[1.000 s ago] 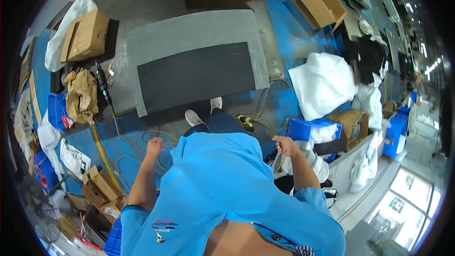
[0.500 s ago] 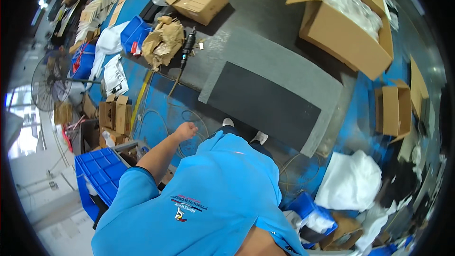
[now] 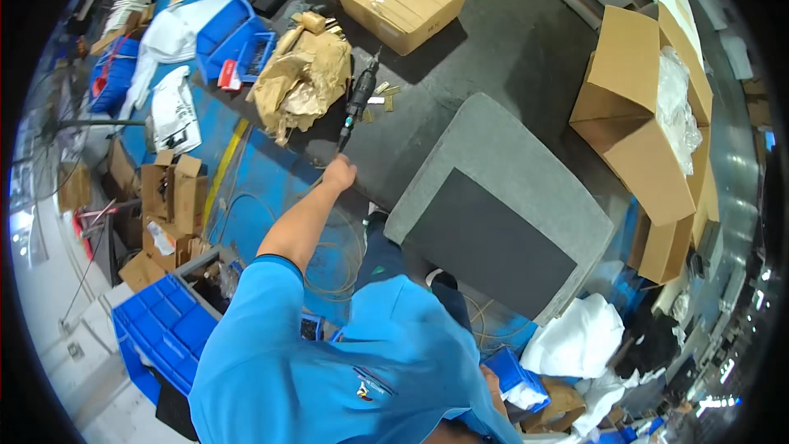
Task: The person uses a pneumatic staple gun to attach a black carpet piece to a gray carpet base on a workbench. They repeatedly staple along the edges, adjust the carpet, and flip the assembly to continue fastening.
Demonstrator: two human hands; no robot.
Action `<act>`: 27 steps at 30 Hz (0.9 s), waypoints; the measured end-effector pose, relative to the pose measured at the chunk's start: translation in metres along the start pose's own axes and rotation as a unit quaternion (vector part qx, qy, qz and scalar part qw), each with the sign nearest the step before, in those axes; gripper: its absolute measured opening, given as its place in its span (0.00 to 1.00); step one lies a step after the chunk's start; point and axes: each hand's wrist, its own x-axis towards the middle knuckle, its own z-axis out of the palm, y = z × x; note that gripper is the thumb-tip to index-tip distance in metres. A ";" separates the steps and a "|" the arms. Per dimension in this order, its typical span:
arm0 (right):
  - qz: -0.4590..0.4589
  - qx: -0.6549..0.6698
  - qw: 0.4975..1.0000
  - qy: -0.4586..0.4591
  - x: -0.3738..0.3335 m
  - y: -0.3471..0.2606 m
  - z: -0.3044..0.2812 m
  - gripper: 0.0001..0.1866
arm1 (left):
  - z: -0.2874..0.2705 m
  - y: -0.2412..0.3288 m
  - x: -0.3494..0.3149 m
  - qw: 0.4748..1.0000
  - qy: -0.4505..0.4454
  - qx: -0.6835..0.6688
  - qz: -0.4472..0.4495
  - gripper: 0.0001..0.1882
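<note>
My left hand (image 3: 339, 173) is closed at the tail end of a black power screwdriver (image 3: 360, 97), its fingers curled over the cord. The screwdriver lies on a dark worktable (image 3: 444, 74), bit pointing away from me. Small brass-coloured metal pieces (image 3: 389, 97) lie beside it. To its left sits crumpled brown paper (image 3: 308, 86). A grey, fabric-like panel (image 3: 493, 136) rests on the table in front of me, with a black rectangular sheet (image 3: 493, 242) on it. Of my right hand (image 3: 494, 386), only a sliver of skin shows beside my shirt; its fingers are hidden.
A closed carton (image 3: 403, 0) stands at the back of the table. An open carton (image 3: 616, 115) with clear plastic wrap is at the right. Blue bins (image 3: 226, 37) sit at the left, near a red and white small box (image 3: 229, 76). Cords (image 3: 333, 267) loop on the floor.
My left hand has reached forward from beside my body to the screwdriver's tail end. The view has shifted and turned, and a bit of my right arm or hand now shows.
</note>
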 end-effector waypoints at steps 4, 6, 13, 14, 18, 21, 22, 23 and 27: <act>0.045 -0.083 0.994 0.055 -0.124 -0.040 0.057 0.21 | -0.002 0.034 0.080 0.994 0.009 0.016 -0.105 0.36; 0.061 -0.048 0.994 0.078 -0.150 -0.057 0.065 0.20 | 0.011 0.022 0.104 0.993 0.035 0.050 -0.100 0.34; 0.025 -0.001 0.994 0.106 -0.149 -0.067 0.081 0.18 | 0.004 0.008 0.119 0.973 0.027 -0.222 0.049 0.20; 0.026 0.016 0.995 0.096 -0.138 -0.064 0.083 0.17 | -0.012 0.019 0.112 0.954 -0.025 -0.298 0.034 0.18; -0.189 -0.167 0.966 -0.055 -0.123 -0.115 0.118 0.14 | -0.088 0.065 0.059 0.884 -0.114 -0.453 -0.003 0.12; -0.242 -0.159 0.957 -0.026 -0.104 -0.130 0.140 0.14 | -0.094 0.066 -0.027 0.889 -0.122 -0.440 0.036 0.11; -0.276 -0.187 0.943 0.009 -0.103 -0.138 0.156 0.16 | -0.090 0.063 -0.062 0.896 -0.110 -0.426 0.054 0.11; -0.308 -0.152 0.938 -0.049 -0.102 -0.149 0.170 0.20 | -0.071 0.038 -0.086 0.882 -0.097 -0.446 0.113 0.11; -0.322 0.035 0.919 -0.226 -0.128 -0.196 0.238 0.36 | -0.058 0.066 -0.259 0.926 -0.038 -0.243 0.287 0.11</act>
